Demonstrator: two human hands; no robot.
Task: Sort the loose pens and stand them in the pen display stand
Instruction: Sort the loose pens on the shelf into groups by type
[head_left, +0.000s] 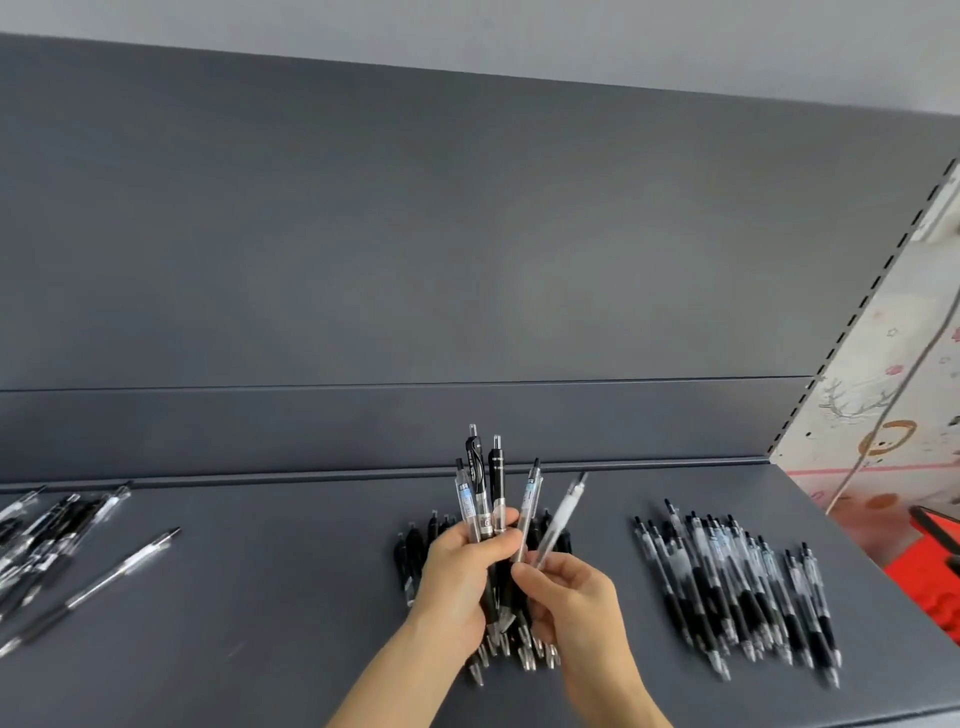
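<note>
I see a dark grey shelf filling my view, with a row of black-grip pens lying at 3 o'clock from the hands, a looser heap far out at 9 o'clock, and a third pile partly hidden under the hands. The left hand is curled round a bunch of pens fanning toward 12 o'clock. Touching it at 3 o'clock, the right hand pinches one clear pen, tilted toward 1 o'clock.
</note>
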